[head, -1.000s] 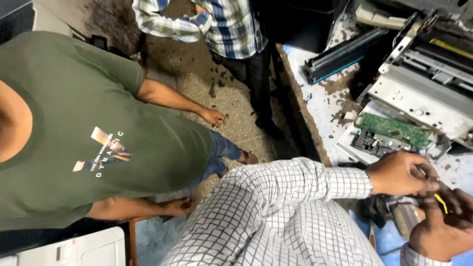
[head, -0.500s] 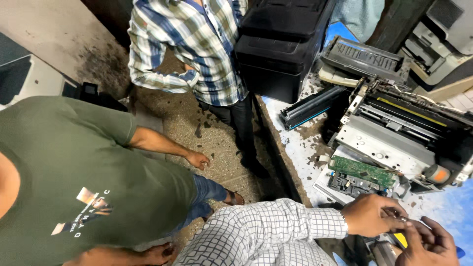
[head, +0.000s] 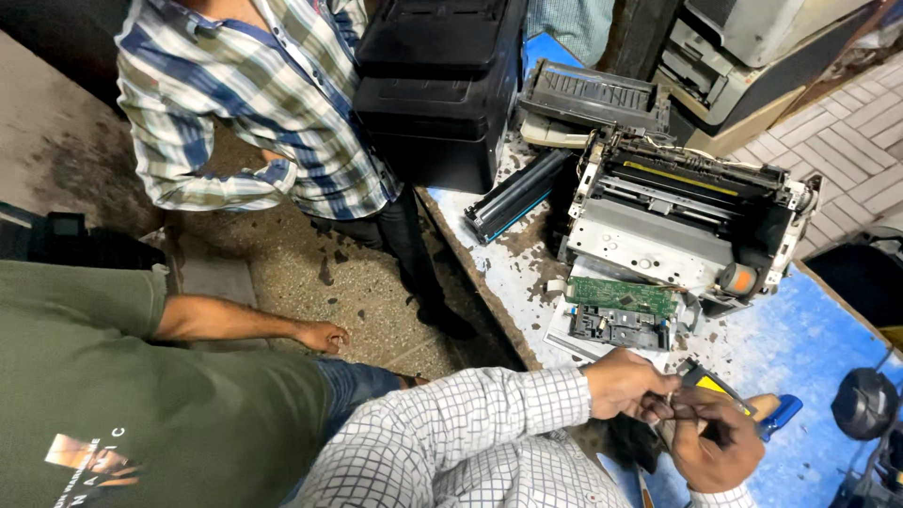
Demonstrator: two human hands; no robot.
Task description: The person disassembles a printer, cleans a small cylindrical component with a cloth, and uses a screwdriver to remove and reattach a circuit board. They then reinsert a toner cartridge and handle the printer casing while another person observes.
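— While my hands meet at the lower right of the frame, what do they hold?
— My left hand point(head: 628, 384) pinches a small dark part point(head: 673, 403); my right hand point(head: 717, 444) is closed around a yellow-and-black tool point(head: 707, 381).
— And above them?
— A gutted printer point(head: 685, 218) with its green circuit board point(head: 621, 295) on the blue surface point(head: 800, 339).

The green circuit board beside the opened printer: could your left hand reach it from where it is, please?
Probably yes. The left hand sits just below the green circuit board, with only open bench between them, though it is now pinching a small part together with the right hand.
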